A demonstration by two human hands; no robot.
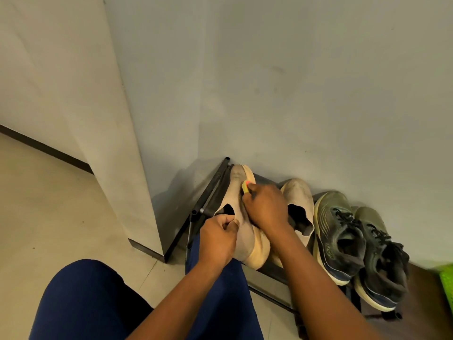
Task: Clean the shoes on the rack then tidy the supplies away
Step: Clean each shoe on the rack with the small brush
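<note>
Right hand (266, 208): fingers curled round a small yellow item with a red-orange tip (245, 186), pressed against the toe side of a beige shoe (241, 217). Only the item's end shows past the knuckles; what it is cannot be told, brush or sponge alike.

Left hand (217, 238): fingers and thumb pinch the beige shoe at its collar, by the dark opening. The shoe is tilted on its side, cream sole turned to the right, toe pointing at the wall, heel over the person's knee. The right wrist covers part of its sole.

Second beige shoe (300, 204): just beside the first, on the top of the rack, its inner edge hidden behind the right hand.

Pair of dark olive sneakers (353, 244): next along to the right, laced, pale soles, toes to the wall.

Shoe rack (213, 192): black frame, against the wall (294, 82); its shelf is mostly covered by shoes, lower tiers hard to make out.

Green object (447, 280): at the right border, cut off and blurred, not identifiable.

Navy trouser legs (93, 303): in the foreground, over a pale tiled floor (49, 204).
</note>
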